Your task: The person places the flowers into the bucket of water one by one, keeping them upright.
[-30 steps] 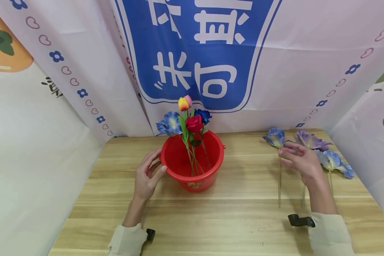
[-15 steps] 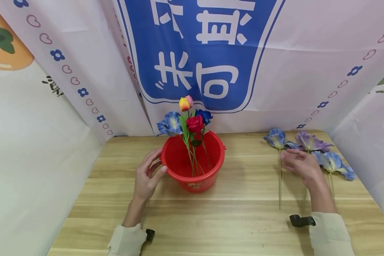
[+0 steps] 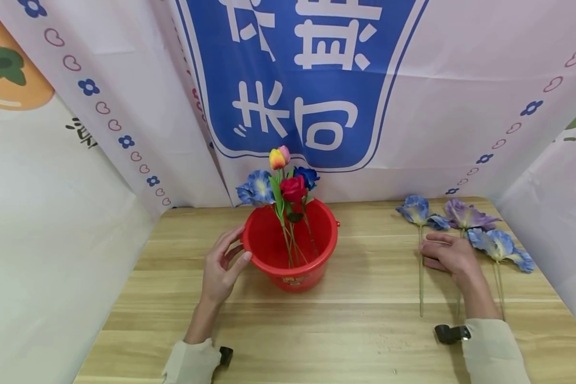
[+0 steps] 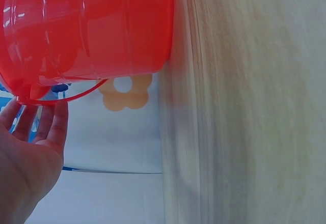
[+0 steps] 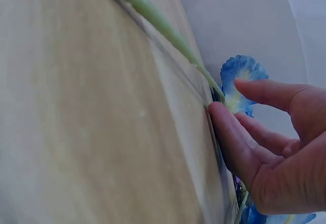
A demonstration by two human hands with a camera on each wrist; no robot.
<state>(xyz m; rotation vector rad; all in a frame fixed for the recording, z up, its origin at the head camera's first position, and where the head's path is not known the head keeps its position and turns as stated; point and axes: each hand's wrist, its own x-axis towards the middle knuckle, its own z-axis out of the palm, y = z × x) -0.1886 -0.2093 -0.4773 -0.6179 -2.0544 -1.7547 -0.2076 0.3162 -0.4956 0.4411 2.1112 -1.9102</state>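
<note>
While my left hand (image 3: pixel 219 269) rests spread against the bucket (image 3: pixel 292 250), my right hand (image 3: pixel 448 256), fingers loose, touches a flower stem (image 3: pixel 420 277) near the table's (image 3: pixel 355 330) right edge.

Right hand (image 5: pixel 275 147) apparently touches the green stem (image 5: pixel 153 20).

red bucket (image 3: pixel 293 250) holds red, blue, yellow-pink flowers (image 3: pixel 283 178). blue and purple flowers (image 3: pixel 465 226) lie far right on light wood-grain table (image 3: pixel 355 330). backdrop (image 3: pixel 293 80): blue panel, white characters.
</note>
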